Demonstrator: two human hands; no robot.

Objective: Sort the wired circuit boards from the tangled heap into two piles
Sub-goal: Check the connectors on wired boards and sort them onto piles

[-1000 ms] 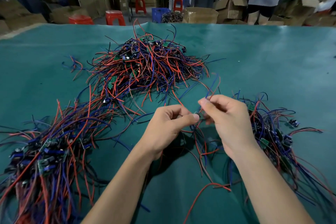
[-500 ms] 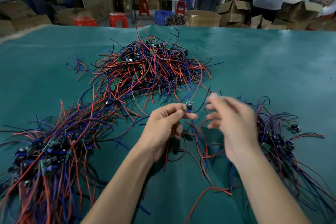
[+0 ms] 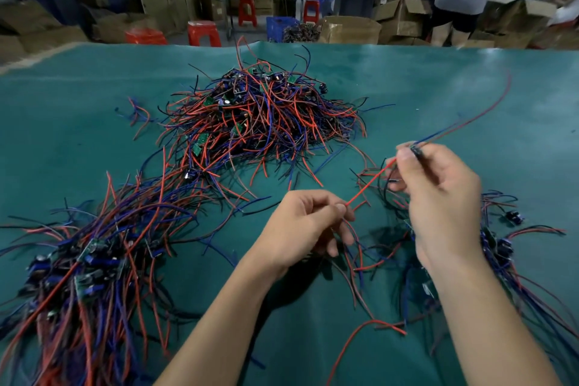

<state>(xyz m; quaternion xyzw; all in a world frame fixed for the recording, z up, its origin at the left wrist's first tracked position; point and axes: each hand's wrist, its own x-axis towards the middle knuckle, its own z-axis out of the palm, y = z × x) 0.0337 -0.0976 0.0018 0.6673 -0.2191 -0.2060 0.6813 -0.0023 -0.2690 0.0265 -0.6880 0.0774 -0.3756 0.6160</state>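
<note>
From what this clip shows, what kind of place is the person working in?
Most likely a factory or electronics assembly workshop. A tangled heap of wired circuit boards lies on a large green-covered table, open cardboard boxes and red plastic stools stand behind it, and other people work at benches beyond.

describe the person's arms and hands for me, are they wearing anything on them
Both forearms are bare for as far as the view shows: no sleeves, no gloves. The left hand and right hand show no rings, watch or wristbands. Fingernails are short and unpainted where they show.
</note>
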